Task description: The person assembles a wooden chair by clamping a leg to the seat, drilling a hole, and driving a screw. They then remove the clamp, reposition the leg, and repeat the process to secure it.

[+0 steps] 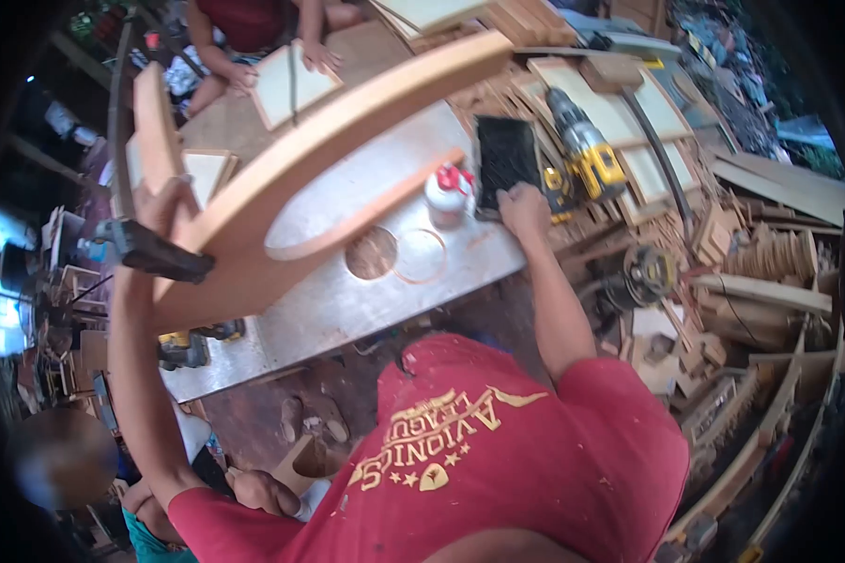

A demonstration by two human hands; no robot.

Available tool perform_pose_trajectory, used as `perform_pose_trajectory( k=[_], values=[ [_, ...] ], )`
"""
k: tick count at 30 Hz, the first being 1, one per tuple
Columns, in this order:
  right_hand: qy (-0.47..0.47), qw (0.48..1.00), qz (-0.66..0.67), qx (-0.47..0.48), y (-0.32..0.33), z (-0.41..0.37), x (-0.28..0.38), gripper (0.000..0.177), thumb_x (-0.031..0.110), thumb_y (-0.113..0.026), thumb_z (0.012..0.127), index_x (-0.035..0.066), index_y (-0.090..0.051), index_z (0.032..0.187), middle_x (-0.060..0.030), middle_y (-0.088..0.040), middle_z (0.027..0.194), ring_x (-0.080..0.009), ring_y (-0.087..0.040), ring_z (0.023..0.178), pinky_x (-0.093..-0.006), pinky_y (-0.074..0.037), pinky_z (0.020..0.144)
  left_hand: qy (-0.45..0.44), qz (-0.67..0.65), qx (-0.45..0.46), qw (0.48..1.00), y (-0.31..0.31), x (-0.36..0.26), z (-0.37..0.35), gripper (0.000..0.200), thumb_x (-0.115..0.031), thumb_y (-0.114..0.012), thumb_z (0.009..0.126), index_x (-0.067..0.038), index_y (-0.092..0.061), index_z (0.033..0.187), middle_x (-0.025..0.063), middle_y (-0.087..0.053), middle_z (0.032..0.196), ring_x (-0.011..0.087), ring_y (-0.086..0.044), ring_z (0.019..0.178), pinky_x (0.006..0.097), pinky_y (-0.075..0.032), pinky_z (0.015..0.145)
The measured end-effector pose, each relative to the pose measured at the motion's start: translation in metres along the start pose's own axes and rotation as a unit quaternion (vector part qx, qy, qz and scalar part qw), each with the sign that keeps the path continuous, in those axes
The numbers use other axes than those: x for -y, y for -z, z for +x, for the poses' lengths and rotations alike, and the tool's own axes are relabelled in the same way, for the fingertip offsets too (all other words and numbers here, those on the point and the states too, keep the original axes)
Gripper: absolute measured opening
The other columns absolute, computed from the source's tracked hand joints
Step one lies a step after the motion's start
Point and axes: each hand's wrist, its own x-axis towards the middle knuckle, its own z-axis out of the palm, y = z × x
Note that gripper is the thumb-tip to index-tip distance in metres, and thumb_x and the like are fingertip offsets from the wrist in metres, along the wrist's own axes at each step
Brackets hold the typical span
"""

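Note:
My left hand (162, 205) is wrapped round the end of a curved wooden piece (347, 122), close to an upright wooden block (160, 122). Beside that hand, the dark jaw of a bar clamp (155, 251) crosses the wood, partly hiding the grip. My right hand (524, 208) is closed at the near right corner of a black tray (505, 155); whether its fingers pinch something is hidden. Just left of the tray stands a white bottle with a red cap (449, 195). A thin curved wooden strip (376, 208) lies behind the bottle on the metal-topped table (347, 314).
A yellow drill (582, 150), a mallet (615, 73) and pale panels lie right of the tray. Another power tool (643, 277) sits among wood scraps. A yellow tool (183, 349) is under the wood at left. Across the table, a co-worker's hands hold a framed panel (291, 84).

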Motion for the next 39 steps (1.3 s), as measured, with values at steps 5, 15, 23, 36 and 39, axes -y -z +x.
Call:
perform_pose_trajectory(
  k=[5,15,23,36,39],
  values=[
    [-0.024,0.994,0.1,-0.046,-0.008,-0.002,0.0,0.026,0.034,-0.07,0.079,0.013,-0.077,0.092,-0.0175,-0.074,0.091,-0.0398,-0.07,0.093,-0.0479,-0.055,0.083,0.027,0.005,-0.035,0.999,-0.008,-0.005,-0.013,0.041,-0.038,-0.071,0.083,0.0,-0.063,0.096,0.0023,-0.056,0.075,0.0142,-0.056,0.068,0.0305,-0.046,0.062],
    [0.066,0.916,0.357,-0.17,-0.002,-0.007,0.015,0.018,0.017,-0.061,0.097,0.0,-0.067,0.099,-0.0112,-0.071,0.087,-0.02,-0.068,0.073,-0.0324,-0.053,0.065,0.105,-0.02,-0.019,0.994,-0.015,-0.071,-0.039,0.022,-0.026,-0.07,0.085,-0.004,-0.065,0.083,0.003,-0.063,0.066,0.0102,-0.058,0.054,0.0253,-0.043,0.049],
    [0.212,0.838,0.477,0.157,0.052,-0.154,0.1,0.017,0.012,-0.055,0.104,-0.003,-0.063,0.107,-0.0092,-0.067,0.091,-0.0116,-0.063,0.066,-0.0268,-0.055,0.058,0.088,0.051,0.022,0.995,-0.001,-0.023,-0.004,0.039,-0.042,-0.068,0.085,-0.003,-0.07,0.08,0.0016,-0.056,0.066,0.0107,-0.053,0.059,0.03,-0.042,0.053],
    [0.213,0.717,0.643,0.164,-0.017,-0.275,0.292,0.018,0.014,-0.072,0.096,-0.004,-0.068,0.097,-0.0002,-0.065,0.07,-0.0036,-0.058,0.057,-0.0201,-0.045,0.051,0.041,-0.022,0.035,0.998,-0.004,-0.045,-0.019,0.059,-0.042,-0.074,0.084,0.01,-0.069,0.111,0.0133,-0.072,0.097,0.0182,-0.068,0.08,0.0324,-0.053,0.067],
    [0.194,0.724,0.652,0.112,-0.021,-0.282,0.303,0.02,0.015,-0.074,0.095,-0.005,-0.07,0.096,-0.0012,-0.065,0.068,-0.0043,-0.058,0.056,-0.0209,-0.046,0.051,0.081,-0.001,0.033,0.996,0.001,-0.045,-0.016,0.067,-0.043,-0.075,0.081,0.016,-0.066,0.112,0.018,-0.071,0.1,0.0228,-0.069,0.083,0.0352,-0.053,0.069]
  ],
)
